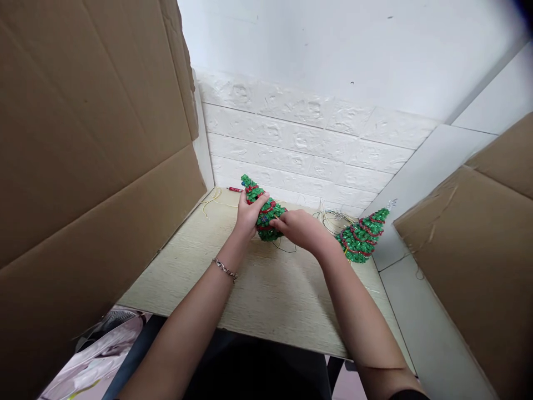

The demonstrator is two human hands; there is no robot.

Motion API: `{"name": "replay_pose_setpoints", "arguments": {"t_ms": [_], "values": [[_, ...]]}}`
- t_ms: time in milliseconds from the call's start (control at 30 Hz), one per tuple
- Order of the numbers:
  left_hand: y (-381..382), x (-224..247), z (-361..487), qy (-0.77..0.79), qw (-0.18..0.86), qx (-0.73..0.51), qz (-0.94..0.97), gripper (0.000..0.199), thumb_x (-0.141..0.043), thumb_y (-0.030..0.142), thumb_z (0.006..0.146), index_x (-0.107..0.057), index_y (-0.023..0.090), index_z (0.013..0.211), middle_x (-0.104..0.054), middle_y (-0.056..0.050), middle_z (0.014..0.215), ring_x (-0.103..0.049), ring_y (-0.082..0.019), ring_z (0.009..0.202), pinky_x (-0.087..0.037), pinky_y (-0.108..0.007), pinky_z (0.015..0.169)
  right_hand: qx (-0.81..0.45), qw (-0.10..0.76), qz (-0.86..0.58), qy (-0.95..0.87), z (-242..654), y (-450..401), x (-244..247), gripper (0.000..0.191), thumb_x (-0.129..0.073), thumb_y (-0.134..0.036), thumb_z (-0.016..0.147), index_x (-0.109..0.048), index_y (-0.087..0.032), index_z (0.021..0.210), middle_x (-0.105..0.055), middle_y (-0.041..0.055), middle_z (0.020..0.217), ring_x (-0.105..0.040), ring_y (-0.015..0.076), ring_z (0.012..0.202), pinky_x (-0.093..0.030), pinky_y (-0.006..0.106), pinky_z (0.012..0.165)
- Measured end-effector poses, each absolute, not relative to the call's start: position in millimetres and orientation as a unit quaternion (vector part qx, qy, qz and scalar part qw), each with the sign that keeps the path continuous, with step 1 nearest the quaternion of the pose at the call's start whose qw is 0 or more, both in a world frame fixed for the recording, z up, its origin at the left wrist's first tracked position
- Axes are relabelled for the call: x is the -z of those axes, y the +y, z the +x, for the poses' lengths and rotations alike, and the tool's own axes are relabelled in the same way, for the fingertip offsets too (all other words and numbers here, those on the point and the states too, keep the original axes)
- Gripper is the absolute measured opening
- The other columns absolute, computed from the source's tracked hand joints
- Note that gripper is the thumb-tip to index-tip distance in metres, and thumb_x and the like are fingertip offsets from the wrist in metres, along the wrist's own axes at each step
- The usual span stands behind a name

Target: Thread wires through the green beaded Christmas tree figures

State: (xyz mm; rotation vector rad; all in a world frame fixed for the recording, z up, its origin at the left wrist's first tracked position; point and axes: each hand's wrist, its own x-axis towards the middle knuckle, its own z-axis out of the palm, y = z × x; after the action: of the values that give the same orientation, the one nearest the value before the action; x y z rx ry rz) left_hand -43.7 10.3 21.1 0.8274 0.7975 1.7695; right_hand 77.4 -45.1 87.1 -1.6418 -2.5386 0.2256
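Note:
A small green beaded Christmas tree [266, 210] with red garland bands leans tilted above the table, its tip up and to the left. My left hand [249, 213] is wrapped round its left side, thumb across the front. My right hand [297, 226] is closed in a pinch against the lower right of the tree. Something thin and yellowish shows at those fingertips, too small to name. A dark thin thread [287, 250] loops below the tree's base. The tree's underside is mostly hidden.
A second beaded tree [362, 236] with a clear topper stands at the right, beside coiled thin wires [328, 219]. A red pen-like stick [235, 189] and yellow string [212, 199] lie at the back left. Cardboard walls [125, 139] flank the pale table [270, 300]; white brick-pattern wall behind.

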Motion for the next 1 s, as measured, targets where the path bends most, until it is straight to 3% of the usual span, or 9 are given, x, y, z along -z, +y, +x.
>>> {"name": "replay_pose_setpoints", "arguments": {"t_ms": [167, 367, 467, 633, 867, 1000], "values": [[8.1, -24.0, -45.1, 0.321, 0.502, -0.733, 0.329, 0.040, -0.074, 0.028, 0.058, -0.048, 0.020, 0.087, -0.055, 0.002, 0.073, -0.056, -0.011, 0.060, -0.050, -0.026, 0.058, -0.115, 0.068, -0.540, -0.831, 93.9, -57.3, -103.2, 0.037, -0.047, -0.048, 0.080, -0.057, -0.017, 0.062, -0.056, 0.0023, 0.061, -0.043, 0.0101, 0.052, -0.026, 0.025, 0.048], [7.1, -24.6, -48.1, 0.331, 0.500, -0.738, 0.311, 0.040, -0.074, 0.028, 0.057, -0.048, 0.020, 0.087, -0.055, 0.002, 0.072, -0.055, -0.010, 0.058, -0.049, -0.025, 0.056, -0.087, 0.072, -0.494, -0.862, 89.9, -67.5, -104.8, 0.025, -0.050, -0.027, 0.080, -0.051, -0.017, 0.058, -0.050, -0.0018, 0.055, -0.034, 0.0075, 0.050, -0.022, 0.023, 0.048], [6.5, -25.1, -47.0, 0.331, 0.492, -0.740, 0.317, 0.040, -0.074, 0.029, 0.057, -0.048, 0.020, 0.085, -0.056, 0.002, 0.073, -0.055, -0.010, 0.060, -0.049, -0.026, 0.058, -0.085, 0.089, -0.486, -0.865, 83.6, -66.3, -101.5, 0.025, -0.049, -0.027, 0.081, -0.051, -0.017, 0.058, -0.048, -0.0021, 0.055, -0.032, 0.0075, 0.050, -0.021, 0.024, 0.049], [5.2, -25.2, -44.6, 0.329, 0.468, -0.740, 0.354, 0.040, -0.074, 0.030, 0.058, -0.048, 0.019, 0.087, -0.057, 0.000, 0.078, -0.057, -0.012, 0.065, -0.049, -0.027, 0.062, -0.140, 0.096, -0.483, -0.859, 78.3, -46.9, -90.4, 0.037, -0.045, -0.042, 0.084, -0.055, -0.017, 0.059, -0.049, -0.0004, 0.055, -0.036, 0.0087, 0.052, -0.023, 0.024, 0.050], [8.8, -25.3, -50.7, 0.302, 0.452, -0.762, 0.352, 0.039, -0.073, 0.029, 0.059, -0.049, 0.020, 0.089, -0.057, 0.000, 0.080, -0.056, -0.011, 0.067, -0.049, -0.025, 0.062, -0.082, 0.087, -0.586, -0.801, 72.2, -30.0, -78.1, 0.051, -0.036, -0.060, 0.081, -0.062, -0.017, 0.073, -0.059, 0.0073, 0.068, -0.047, 0.0144, 0.056, -0.026, 0.026, 0.049], [8.9, -25.0, -51.8, 0.297, 0.457, -0.756, 0.363, 0.037, -0.072, 0.029, 0.060, -0.049, 0.020, 0.087, -0.057, 0.001, 0.079, -0.056, -0.011, 0.065, -0.048, -0.025, 0.061, -0.073, 0.106, -0.605, -0.786, 72.1, -29.0, -78.6, 0.054, -0.036, -0.063, 0.080, -0.061, -0.017, 0.070, -0.060, 0.0080, 0.069, -0.049, 0.0151, 0.058, -0.027, 0.026, 0.050]]}}
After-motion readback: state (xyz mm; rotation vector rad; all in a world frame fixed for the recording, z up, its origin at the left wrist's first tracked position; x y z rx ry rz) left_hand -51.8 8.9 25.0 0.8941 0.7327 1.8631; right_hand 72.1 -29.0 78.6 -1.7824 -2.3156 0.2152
